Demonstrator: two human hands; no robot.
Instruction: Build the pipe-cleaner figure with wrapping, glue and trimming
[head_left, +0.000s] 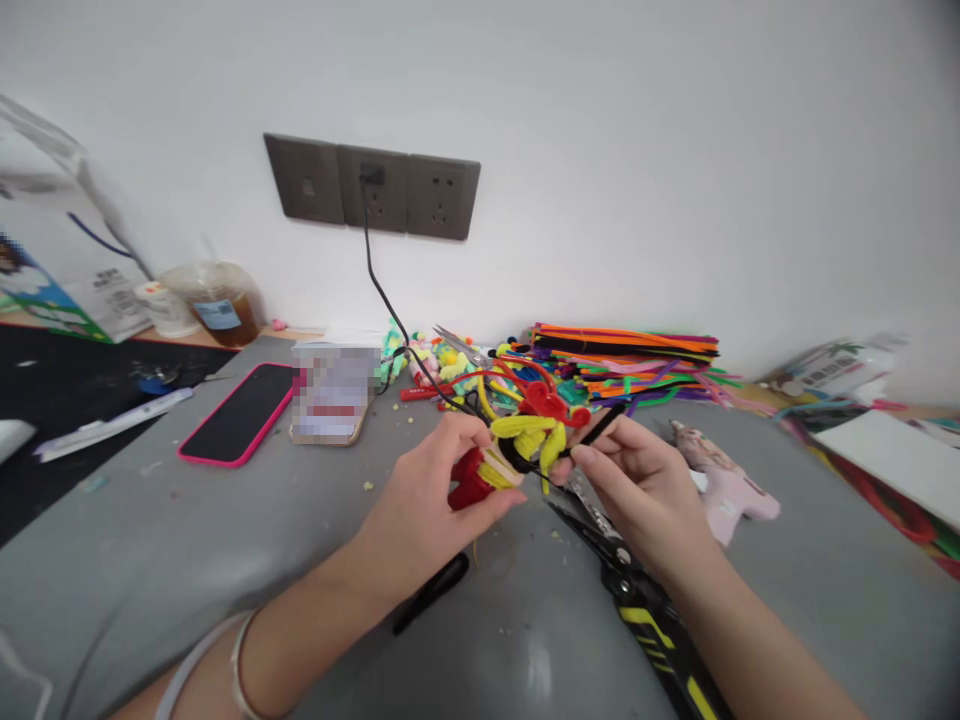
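Observation:
My left hand [424, 495] is closed around the red lower part of a pipe-cleaner figure [531, 438], which has yellow strips, a black band and red loops on top. On its right side, my right hand [656, 490] pinches a black pipe cleaner [604, 426] between thumb and fingers; its free end points up and to the right. The black strand reaches the figure's middle, though the exact joining spot is hidden. Below my right hand lie black-and-yellow pliers [649, 615] with jaws apart. A dark loop-shaped piece [433, 592] rests on the table under my left wrist.
Bundled coloured pipe cleaners [622, 350] lie along the wall, beside loose pieces and scissors [459, 343]. A pink glue gun [727, 490] is at right. Left stand a pink-cased phone [244, 415], another phone [334, 395] and a drink cup [221, 305]. A black cable [382, 290] hangs from the socket.

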